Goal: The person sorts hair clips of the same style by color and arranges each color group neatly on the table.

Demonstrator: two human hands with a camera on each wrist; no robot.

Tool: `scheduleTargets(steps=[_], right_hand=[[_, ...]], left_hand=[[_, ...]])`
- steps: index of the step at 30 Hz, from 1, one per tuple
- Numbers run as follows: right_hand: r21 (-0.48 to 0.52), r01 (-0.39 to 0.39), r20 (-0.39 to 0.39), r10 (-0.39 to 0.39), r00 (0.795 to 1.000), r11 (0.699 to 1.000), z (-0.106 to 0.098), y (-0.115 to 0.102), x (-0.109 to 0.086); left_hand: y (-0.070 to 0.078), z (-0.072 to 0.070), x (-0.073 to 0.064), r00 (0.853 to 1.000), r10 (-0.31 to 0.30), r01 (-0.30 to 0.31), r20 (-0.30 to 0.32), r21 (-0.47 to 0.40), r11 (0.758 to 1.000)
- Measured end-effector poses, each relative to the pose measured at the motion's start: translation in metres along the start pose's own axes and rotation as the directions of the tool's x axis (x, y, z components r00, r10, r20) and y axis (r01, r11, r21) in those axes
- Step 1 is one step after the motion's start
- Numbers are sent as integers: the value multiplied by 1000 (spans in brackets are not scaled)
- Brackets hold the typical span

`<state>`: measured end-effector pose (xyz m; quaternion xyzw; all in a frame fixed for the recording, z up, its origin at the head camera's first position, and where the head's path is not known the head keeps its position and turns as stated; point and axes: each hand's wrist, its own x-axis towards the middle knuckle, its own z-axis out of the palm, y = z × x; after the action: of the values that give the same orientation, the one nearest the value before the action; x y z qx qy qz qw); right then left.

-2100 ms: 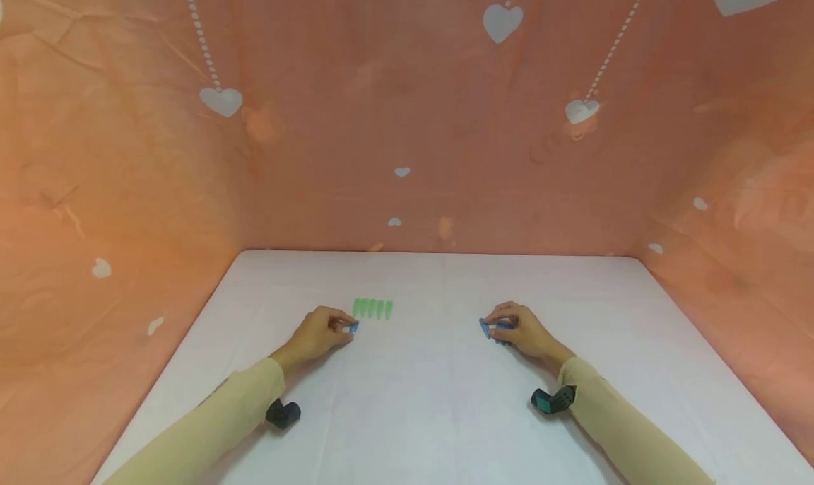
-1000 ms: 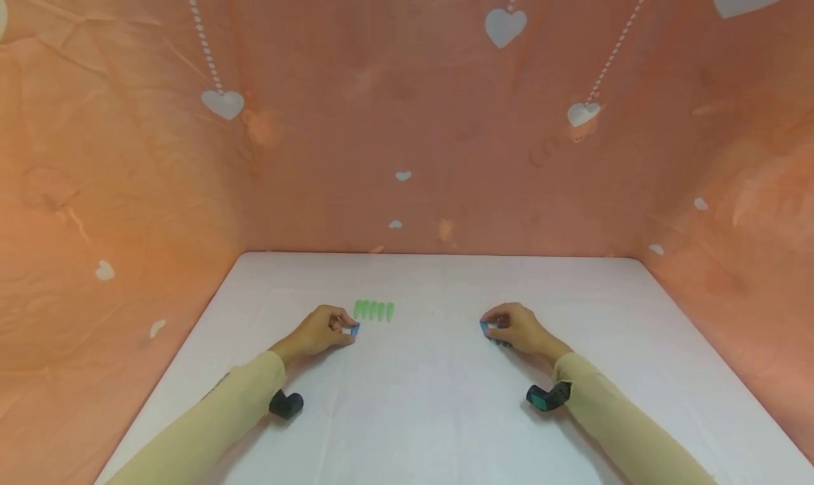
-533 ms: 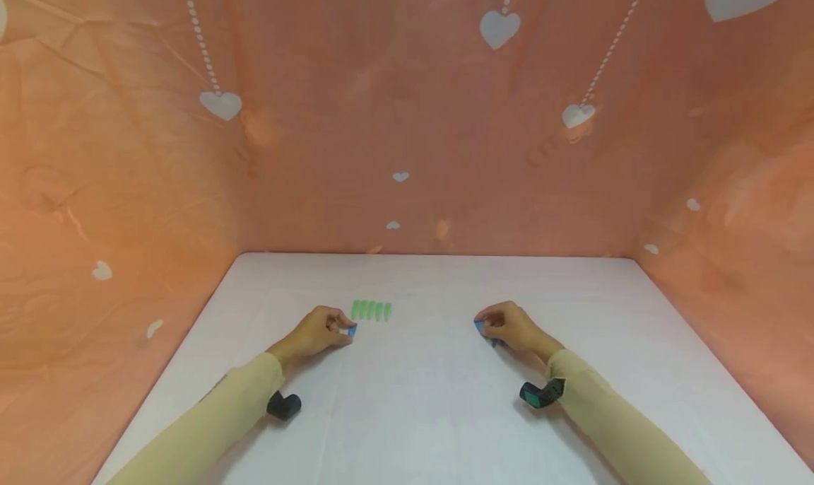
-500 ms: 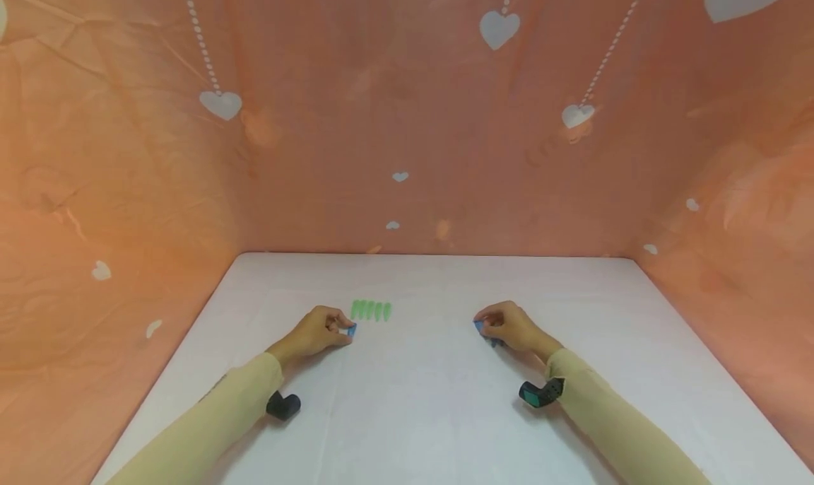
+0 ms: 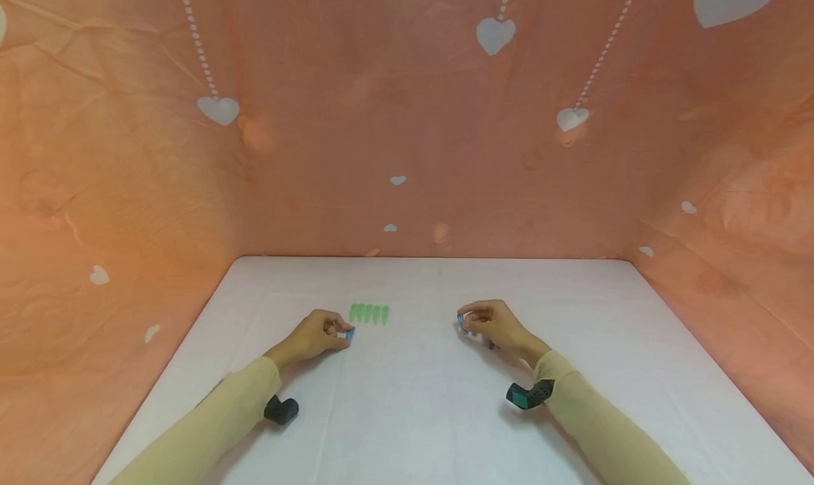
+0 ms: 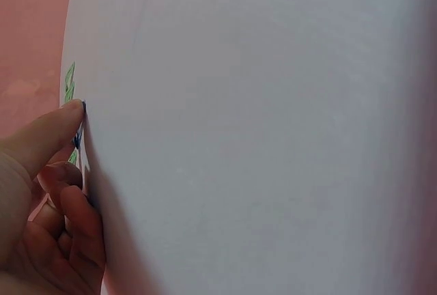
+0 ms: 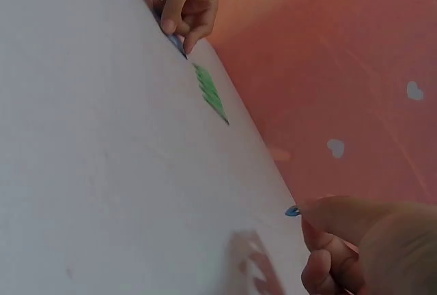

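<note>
My left hand (image 5: 316,333) pinches a small blue tapered clip (image 5: 350,334) between thumb and forefinger, close over the white table, just left of and nearer than the green row. Several slender green tapered clips (image 5: 369,314) lie side by side; the right wrist view shows the same green row (image 7: 210,91). My right hand (image 5: 499,324) pinches another blue clip (image 7: 293,211) at its fingertips, above its shadow on the table. A small dark-blue bit (image 5: 491,345) shows on the table beneath the right hand, mostly hidden by it.
The white table (image 5: 407,414) has an orange cloth backdrop (image 5: 407,131) with pale hearts along its back and sides. A black wrist device (image 5: 531,396) hangs at the right cuff and another dark one (image 5: 281,410) at the left.
My right hand has lifted a blue clip and moved left with it, away from the blue bits it hovered over. The left hand and the green row stay nearly in place.
</note>
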<state>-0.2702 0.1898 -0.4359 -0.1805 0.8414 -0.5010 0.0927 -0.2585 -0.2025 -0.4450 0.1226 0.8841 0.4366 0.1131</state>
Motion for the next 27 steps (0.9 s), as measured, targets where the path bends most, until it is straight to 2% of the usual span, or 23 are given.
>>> scheduleTargets(steps=[4, 8, 11, 17, 27], right_hand=[[126, -64, 1, 64, 998, 990, 11, -4, 2], [236, -62, 16, 60, 998, 970, 22, -10, 4], [259, -43, 20, 40, 999, 965, 31, -14, 8], [288, -60, 20, 56, 998, 956, 51, -18, 15], [320, -54, 12, 53, 999, 946, 83, -29, 20]], left_hand=[[0, 1, -1, 1000, 15, -15, -8, -2, 1000], [0, 0, -2, 1000, 26, -26, -8, -10, 1000], [0, -1, -2, 1000, 22, -22, -8, -14, 1000], [-2, -3, -2, 1000, 5, -5, -11, -11, 1000], [-2, -2, 0, 1000, 10, -10, 8, -7, 1000]])
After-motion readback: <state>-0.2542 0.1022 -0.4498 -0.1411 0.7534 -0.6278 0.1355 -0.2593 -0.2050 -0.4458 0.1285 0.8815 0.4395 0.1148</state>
